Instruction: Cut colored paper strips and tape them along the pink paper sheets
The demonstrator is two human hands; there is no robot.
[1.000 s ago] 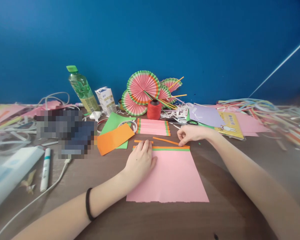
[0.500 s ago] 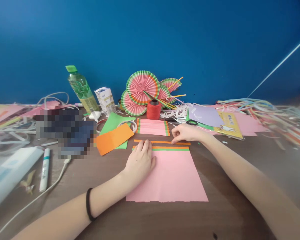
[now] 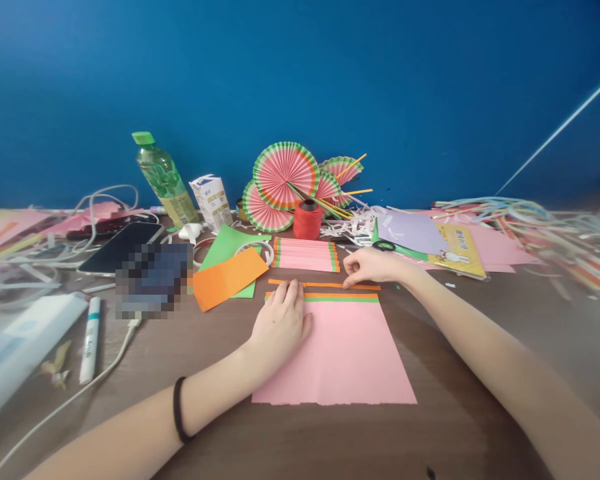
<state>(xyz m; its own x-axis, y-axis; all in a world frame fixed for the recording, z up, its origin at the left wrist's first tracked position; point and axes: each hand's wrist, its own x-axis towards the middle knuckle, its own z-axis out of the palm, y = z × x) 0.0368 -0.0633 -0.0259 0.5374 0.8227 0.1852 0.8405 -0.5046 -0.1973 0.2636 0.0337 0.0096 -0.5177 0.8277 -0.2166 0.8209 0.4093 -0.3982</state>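
Note:
A sheet of pink paper (image 3: 350,353) lies flat before me, edged along its far side with an orange and a green band. My left hand (image 3: 280,323) rests on its far left part, fingers stretched out and their tips reaching a thin orange paper strip (image 3: 324,285). That strip lies just beyond the sheet, roughly parallel to its far edge. At the strip's right part, my right hand (image 3: 373,265) is closed in a pinch, thumb and fingertips down on it. Behind the strip lies a pleated pink paper (image 3: 306,255) with orange and green ends.
Green paper (image 3: 230,247) and an orange piece (image 3: 230,277) lie to the left, near a roll of tape (image 3: 267,251). Beyond stand a red thread spool (image 3: 307,220), round paper fans (image 3: 286,173), a bottle (image 3: 165,180) and a carton (image 3: 211,202). Scissors (image 3: 405,251) lie right; a marker (image 3: 91,340) lies left.
Both hands and the papers look practically unmoved. A dark phone at the left, blurred out before, now shows more plainly.

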